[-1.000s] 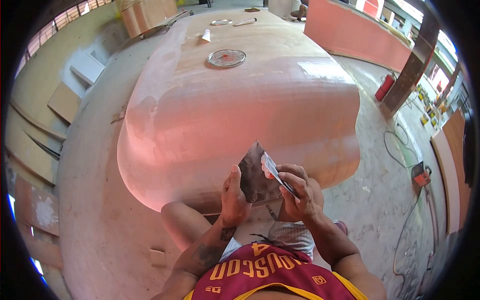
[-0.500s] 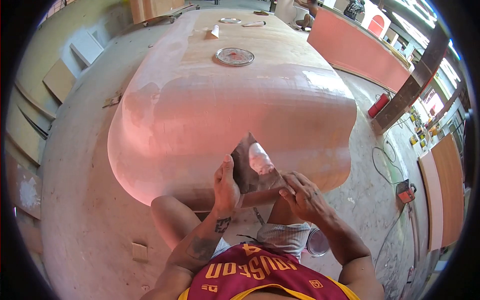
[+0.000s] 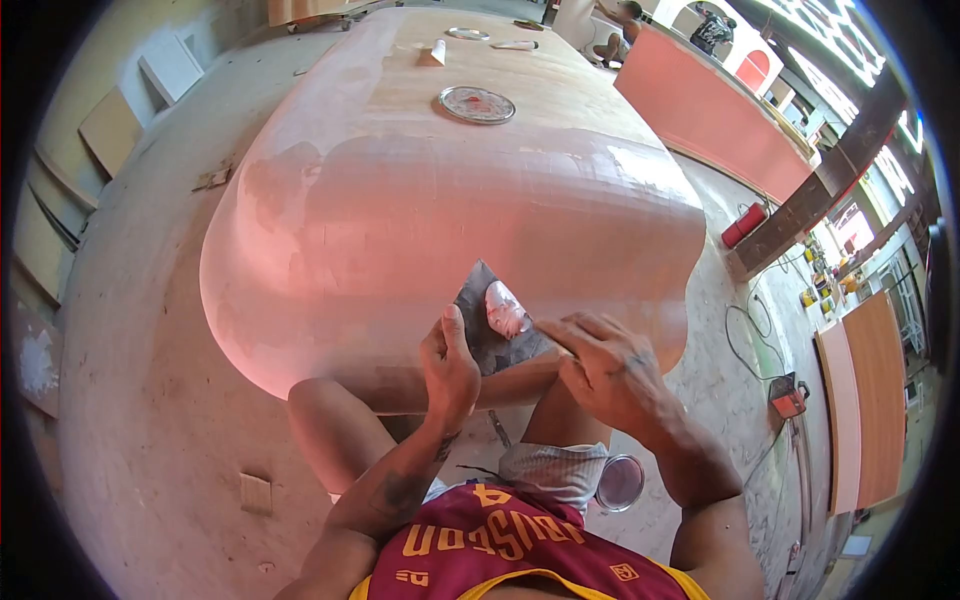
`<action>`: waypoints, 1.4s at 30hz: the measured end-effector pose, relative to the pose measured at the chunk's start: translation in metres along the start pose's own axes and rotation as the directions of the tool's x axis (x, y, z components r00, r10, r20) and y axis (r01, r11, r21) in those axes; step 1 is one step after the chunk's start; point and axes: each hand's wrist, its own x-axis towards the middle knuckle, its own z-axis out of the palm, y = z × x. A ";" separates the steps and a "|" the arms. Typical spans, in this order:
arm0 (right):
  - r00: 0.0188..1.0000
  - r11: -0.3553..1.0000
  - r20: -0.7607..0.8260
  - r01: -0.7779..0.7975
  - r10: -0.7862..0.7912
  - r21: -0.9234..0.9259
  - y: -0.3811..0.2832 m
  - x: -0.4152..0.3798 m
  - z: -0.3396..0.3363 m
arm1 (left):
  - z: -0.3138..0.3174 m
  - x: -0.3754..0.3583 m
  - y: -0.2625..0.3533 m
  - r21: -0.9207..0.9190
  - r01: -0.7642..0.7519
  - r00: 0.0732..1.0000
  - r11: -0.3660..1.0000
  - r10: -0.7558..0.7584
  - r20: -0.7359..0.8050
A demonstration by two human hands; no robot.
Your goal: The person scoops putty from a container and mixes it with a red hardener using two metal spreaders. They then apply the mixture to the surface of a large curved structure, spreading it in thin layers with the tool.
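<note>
A dark, flat putty board (image 3: 476,302) is gripped in my left hand (image 3: 450,368), its thumb on top and its pointed corner facing away from me. On its face lies a lump of pale pinkish putty (image 3: 507,309). My right hand (image 3: 608,368) is closed on a thin flat spreader (image 3: 553,337), seen edge-on and mostly covered by the fingers; its end meets the board's right side beside the putty. Just beyond both hands is the large curved panel (image 3: 440,220), coated in pink and pale patches.
On the panel's top rest a round metal lid (image 3: 477,105), a second lid (image 3: 468,34) and two tubes, one upright (image 3: 437,53). A round tin (image 3: 620,482) stands by my right leg. Rightward are a red-and-black machine (image 3: 789,396) with a cord and a post (image 3: 800,215). A person (image 3: 618,35) crouches behind.
My right hand has lifted and turned, bringing the spreader toward the putty. The board has shifted slightly left and up in view, and the putty lump looks shorter and rounder.
</note>
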 end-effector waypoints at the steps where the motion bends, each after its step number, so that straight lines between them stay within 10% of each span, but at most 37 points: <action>1: 0.997 0.999 -0.075 0.029 -0.027 0.022 0.000 0.004 -0.001 | -0.001 0.003 -0.007 -0.030 -0.006 1.000 1.000 0.006 0.001; 7: 0.972 0.984 0.191 0.156 -0.137 -0.090 0.001 0.008 0.004 | -0.012 0.000 -0.016 -0.025 0.056 0.997 0.998 -0.055 0.048; 10: 0.994 0.988 -0.011 0.109 -0.110 -0.112 0.001 0.015 0.005 | -0.013 0.000 -0.016 -0.016 0.085 0.995 0.996 -0.084 0.052; 16: 0.964 0.975 0.208 0.190 -0.164 -0.112 -0.004 0.009 0.000 | -0.013 0.000 -0.017 -0.026 0.134 0.989 0.991 -0.132 0.069; 19: 0.990 0.982 -0.017 0.137 -0.140 -0.128 -0.002 0.012 0.011 | -0.011 -0.001 -0.017 -0.052 0.125 0.991 0.991 -0.122 0.059; 28: 0.985 0.964 0.154 0.119 -0.084 -0.237 -0.009 0.013 0.012 | -0.010 -0.007 -0.005 0.057 0.042 0.995 0.998 -0.047 0.093; 42: 0.993 0.993 0.053 0.105 -0.108 0.061 -0.004 0.024 -0.016 | -0.022 0.000 -0.011 -0.026 0.064 0.991 0.998 -0.061 0.116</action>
